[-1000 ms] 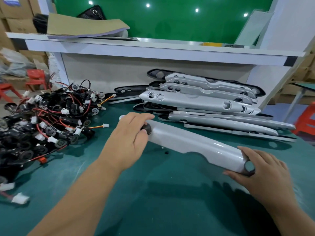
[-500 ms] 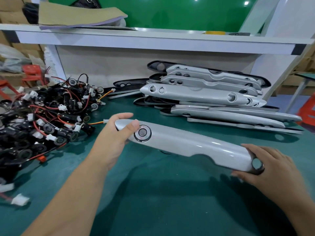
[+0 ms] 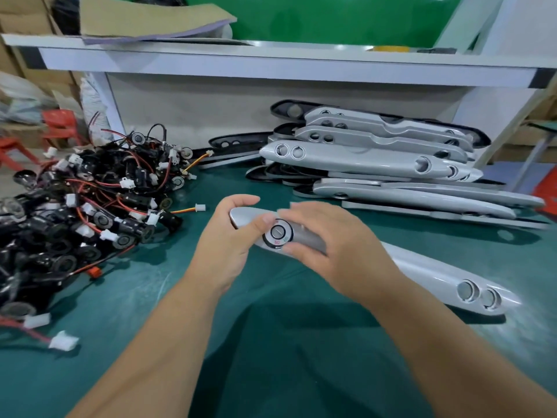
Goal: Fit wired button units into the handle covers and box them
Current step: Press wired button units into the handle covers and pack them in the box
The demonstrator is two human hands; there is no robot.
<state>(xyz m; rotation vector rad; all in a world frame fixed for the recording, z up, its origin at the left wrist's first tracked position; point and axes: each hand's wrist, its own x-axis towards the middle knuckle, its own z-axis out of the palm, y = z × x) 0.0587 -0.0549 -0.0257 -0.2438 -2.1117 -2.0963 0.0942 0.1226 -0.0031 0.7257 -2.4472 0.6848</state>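
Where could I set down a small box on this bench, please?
Bare green mat lies at the near edge between the left forearm and right forearm, and in a strip between the held handle cover and the stack of covers behind it. The pile of wired button units crowds the left; the stack crowds the back right.

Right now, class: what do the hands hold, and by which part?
Both hold one grey handle cover at its single-button end: the left hand grips the tip, the right hand grips just beside the fitted round button.
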